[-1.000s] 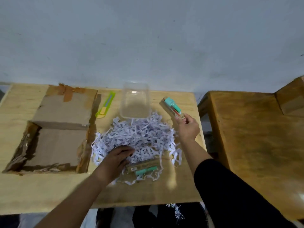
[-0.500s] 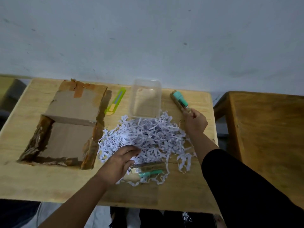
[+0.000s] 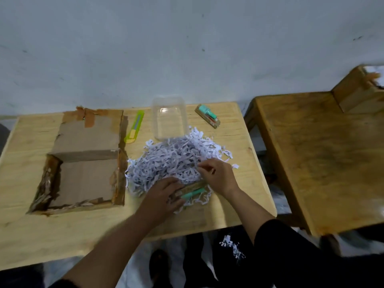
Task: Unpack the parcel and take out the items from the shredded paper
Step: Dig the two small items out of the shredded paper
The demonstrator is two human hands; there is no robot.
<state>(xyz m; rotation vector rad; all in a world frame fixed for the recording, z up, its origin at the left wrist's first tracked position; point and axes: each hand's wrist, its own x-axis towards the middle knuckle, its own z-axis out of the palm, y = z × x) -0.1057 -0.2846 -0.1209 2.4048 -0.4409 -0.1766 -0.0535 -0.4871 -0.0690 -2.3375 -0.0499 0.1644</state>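
On the pale wooden tabletop, left of our left hand, sits the opened brown cardboard box. The heap of white shredded paper lies under that hand and our right hand. The left hand grips one end of a brown card pack with a mint-green pen. The right hand's fingers curl into the shreds; whether they pinch any we cannot tell. A second brown card pack lies well beyond the right hand.

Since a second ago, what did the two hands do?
The right hand let go of the far pack and came back to the shredded paper. The left hand stayed at the near pack. Cardboard box, cutter and clear tub stayed put.
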